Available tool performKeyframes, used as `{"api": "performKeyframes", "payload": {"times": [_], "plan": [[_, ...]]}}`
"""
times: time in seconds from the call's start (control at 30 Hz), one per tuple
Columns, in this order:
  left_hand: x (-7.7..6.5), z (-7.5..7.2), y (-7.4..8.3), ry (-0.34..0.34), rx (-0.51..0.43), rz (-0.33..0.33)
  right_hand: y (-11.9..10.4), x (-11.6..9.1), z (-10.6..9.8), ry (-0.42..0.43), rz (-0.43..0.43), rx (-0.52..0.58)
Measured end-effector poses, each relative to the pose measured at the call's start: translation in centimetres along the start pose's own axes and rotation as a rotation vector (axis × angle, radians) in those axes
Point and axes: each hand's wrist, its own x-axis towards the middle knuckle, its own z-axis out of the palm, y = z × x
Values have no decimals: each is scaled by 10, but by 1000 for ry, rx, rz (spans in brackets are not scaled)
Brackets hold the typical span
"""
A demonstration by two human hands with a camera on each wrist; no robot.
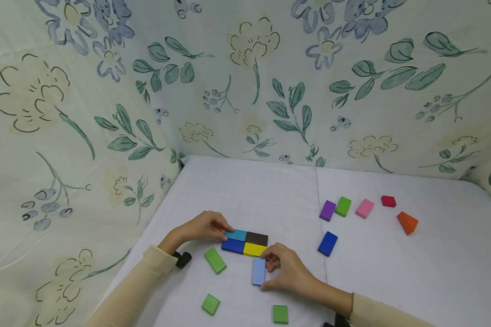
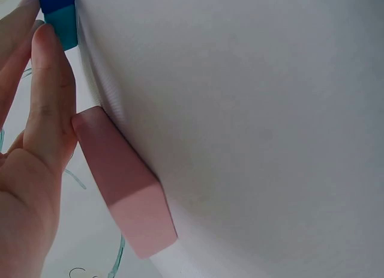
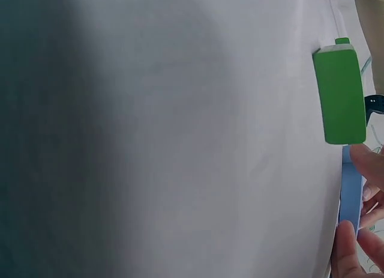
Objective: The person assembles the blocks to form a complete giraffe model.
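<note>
R hand (image 1: 288, 269) clamps a light-blue block (image 1: 259, 271) btwn thumb at the near end and finger at the far; L hand (image 1: 206, 227), apart from it, pinches the outer end of a teal block (image 1: 236, 235). The light-blue block lies on R hand's inner side — R hand by far the nearer — w/ its long axis running away from the person, crosswise to the flat group btwn the hands: teal block and brown block (image 1: 257, 238) behind, dark-blue block (image 1: 232, 246) and yellow block (image 1: 254, 249) in front. Whether light-blue touches yellow, can't tell. A lime block (image 1: 215, 260) lies nearer the person than L hand; a purple block (image 1: 328, 210), beyond R hand. L wrist view alone shows a dusty-pink block (image 2: 123, 182) beside L hand — head view shows none there.
</note>
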Motion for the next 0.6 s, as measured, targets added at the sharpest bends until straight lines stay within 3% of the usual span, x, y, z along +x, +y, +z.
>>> {"api": "performKeyframes", "payload": {"times": [0.6], "plan": [[-2, 0, 0, -5, 3, -13, 0, 3, 7, 42, 9, -42]]}}
